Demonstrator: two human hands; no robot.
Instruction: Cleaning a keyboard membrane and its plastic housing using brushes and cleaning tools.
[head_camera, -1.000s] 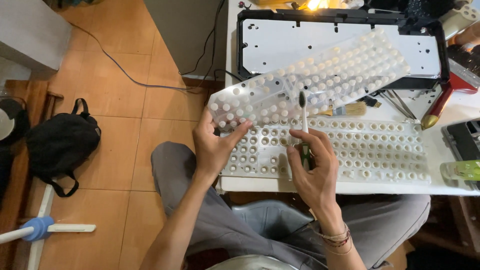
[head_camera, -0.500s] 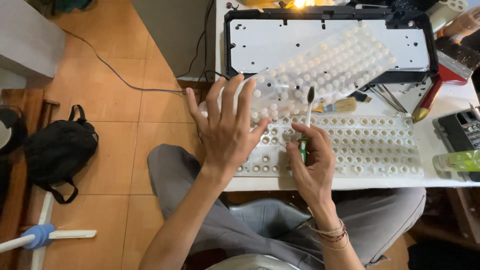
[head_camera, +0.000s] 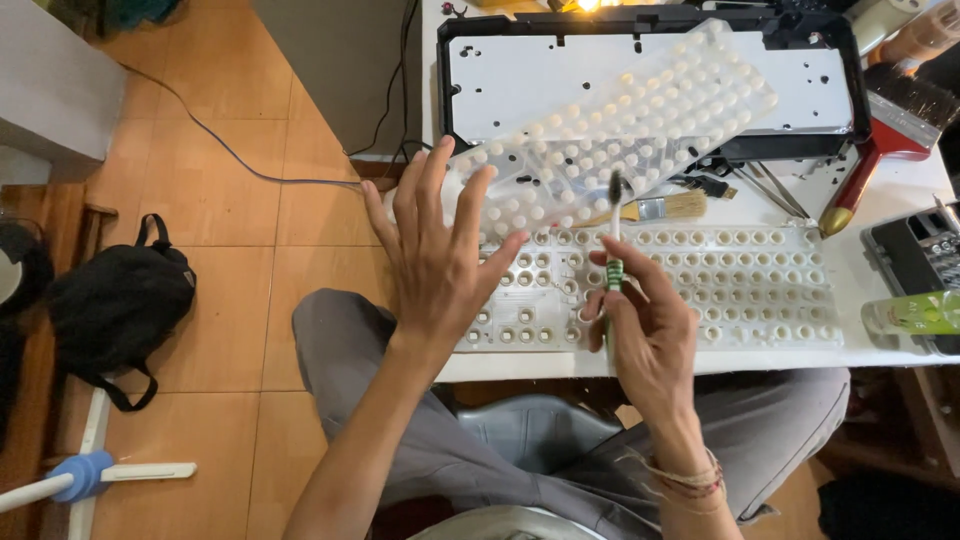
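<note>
Head view, looking down over a white worktable (head_camera: 880, 345): the left hand (head_camera: 440, 262) is seen spread wide, fingers splayed and palm turned down, nothing gripped in it. It is held over the near left end of a translucent sheet of rubber key domes (head_camera: 620, 125), which is laid at a slant across the table; whether the fingertips actually rest on the sheet cannot be told. The right hand (head_camera: 645, 325) is closed around a toothbrush (head_camera: 613, 235) with a green and white handle, pinched between thumb and fingers and held upright, its dark bristle head raised against the lower edge of the dome sheet. Beneath both hands a white keyboard frame (head_camera: 720, 285), its keycaps removed and its rows of round sockets exposed, is laid flat along the table's near edge. Behind it, partly covered by the dome sheet, an opened black keyboard base (head_camera: 830, 60) with a white inner plate is seen. A small paintbrush (head_camera: 665, 207) is lying just beside the toothbrush head, and a larger brush with a red handle (head_camera: 875, 150) is resting to the right. A black bag (head_camera: 115, 300) is set on the orange tiled floor.
</note>
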